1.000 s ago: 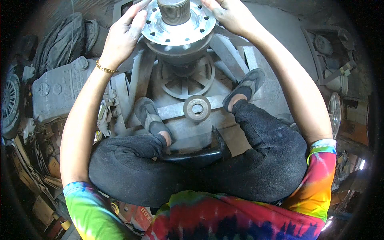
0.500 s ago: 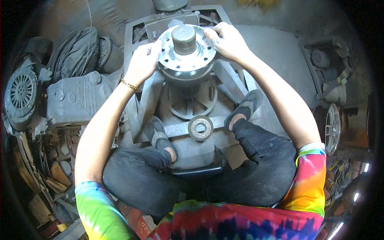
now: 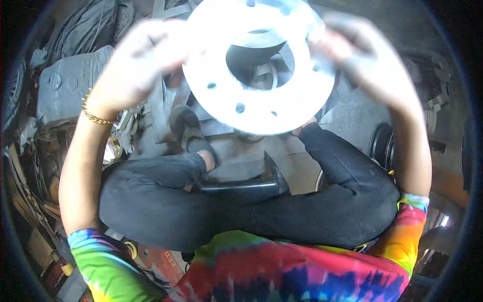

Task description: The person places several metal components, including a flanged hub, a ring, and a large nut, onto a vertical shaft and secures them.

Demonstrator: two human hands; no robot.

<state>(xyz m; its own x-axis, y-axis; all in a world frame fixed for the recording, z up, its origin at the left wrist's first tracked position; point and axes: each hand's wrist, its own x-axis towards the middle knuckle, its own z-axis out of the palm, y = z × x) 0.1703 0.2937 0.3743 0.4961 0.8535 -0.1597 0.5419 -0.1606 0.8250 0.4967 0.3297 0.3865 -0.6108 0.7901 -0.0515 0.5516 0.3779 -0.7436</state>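
Observation:
A shiny round metal flange (image 3: 261,106) with a large centre hole and several small holes around its rim is held up close in front of me. My left hand (image 3: 136,63) grips its left edge, with a gold chain bracelet at the wrist. On the opposite edge my right hand (image 3: 370,63) has its fingers closed, blurred by motion. Glare washes out much of the flange's face. Through its centre hole I see part of the grey metal stand (image 3: 269,75) below; the flange hides most of the rest.
My bent legs (image 3: 161,201) lie on either side of a dark, glossy angular object (image 3: 241,187). A dusty grey metal cover (image 3: 70,83) rests on a pile of parts at left, near coiled hoses (image 3: 95,25). Dark wheel rims (image 3: 381,146) stand at right.
Both hands have lifted the flange off the upright shaft and brought it up, much closer to me. It now looks far larger and covers the stand.

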